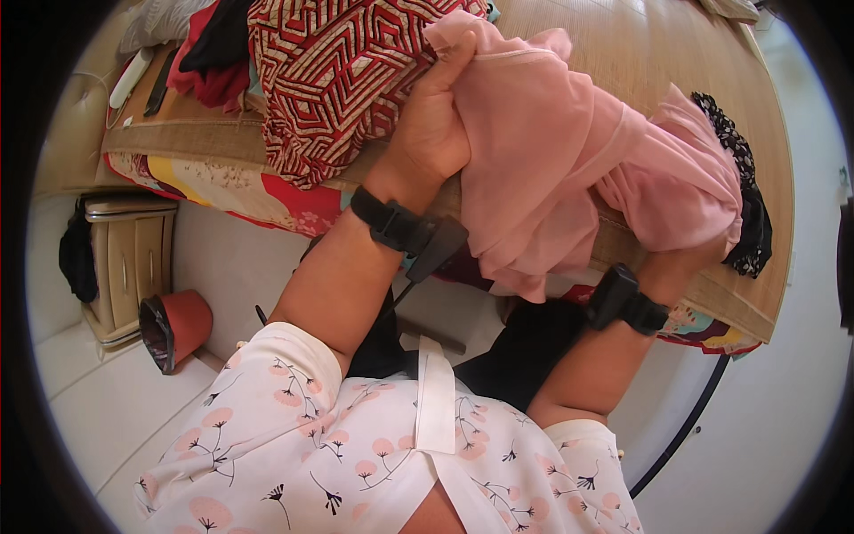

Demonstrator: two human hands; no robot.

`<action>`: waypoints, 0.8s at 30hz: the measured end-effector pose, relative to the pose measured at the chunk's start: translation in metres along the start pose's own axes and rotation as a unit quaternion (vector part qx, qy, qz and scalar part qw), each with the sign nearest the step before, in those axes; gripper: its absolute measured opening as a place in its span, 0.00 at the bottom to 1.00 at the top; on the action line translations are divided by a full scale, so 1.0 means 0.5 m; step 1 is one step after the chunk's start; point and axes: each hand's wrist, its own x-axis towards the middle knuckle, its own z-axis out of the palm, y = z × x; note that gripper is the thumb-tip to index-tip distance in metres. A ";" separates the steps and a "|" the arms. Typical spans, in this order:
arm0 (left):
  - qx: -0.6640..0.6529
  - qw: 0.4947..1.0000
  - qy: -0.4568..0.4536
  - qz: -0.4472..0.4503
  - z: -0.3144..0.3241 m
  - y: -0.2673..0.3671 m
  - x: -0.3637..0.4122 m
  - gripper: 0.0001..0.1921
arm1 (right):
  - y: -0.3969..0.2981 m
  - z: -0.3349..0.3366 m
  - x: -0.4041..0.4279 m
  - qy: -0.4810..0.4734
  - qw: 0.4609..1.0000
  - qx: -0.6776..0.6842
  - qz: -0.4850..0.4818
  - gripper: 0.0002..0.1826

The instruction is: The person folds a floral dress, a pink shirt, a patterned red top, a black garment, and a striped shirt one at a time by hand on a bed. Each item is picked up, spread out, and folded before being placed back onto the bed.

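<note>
A pink cloth garment (534, 133) hangs between my hands over the edge of a bed. My left hand (437, 123) grips its upper left part near a seam, thumb on top. The far right part of the garment covers most of my right hand (710, 257), so its fingers are hidden. Just left of my left hand lies a red, black and cream geometric-patterned cloth (333, 80). Beside my right hand, a black cloth with a small light print (750, 220) rests on the bed mat. Both wrists wear black straps with devices.
A woven mat (667, 47) covers the bed, with a floral cloth (220, 190) along its side. Red and black clothes (213, 60), a white device (131, 78) and a dark strip-like object (160, 83) lie at upper left. A nightstand (127, 267) and a lined reddish bin (190, 327) stand at left.
</note>
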 end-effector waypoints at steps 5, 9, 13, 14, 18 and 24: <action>0.079 0.995 0.064 0.007 0.008 -0.002 -0.003 0.29 | 0.014 0.098 -0.026 0.009 0.958 -0.201 -0.205 0.18; 0.051 0.995 0.088 0.006 0.007 -0.005 -0.001 0.29 | 0.002 0.129 -0.056 -0.261 0.870 -0.418 -0.007 0.20; 0.022 0.996 0.082 0.010 -0.007 -0.009 0.006 0.27 | 0.042 0.158 -0.088 -0.370 0.813 -0.406 -0.192 0.18; 0.004 0.997 0.074 0.007 -0.012 -0.007 0.005 0.26 | 0.040 0.162 -0.094 -0.406 0.778 -0.447 -0.176 0.17; -0.062 0.997 -0.005 -0.041 -0.037 0.020 -0.001 0.25 | 0.041 0.180 -0.100 -0.403 0.847 -0.345 0.021 0.13; 0.089 0.994 0.050 0.025 -0.008 -0.006 0.007 0.25 | -0.060 0.111 -0.026 -0.156 0.972 -0.104 -0.143 0.11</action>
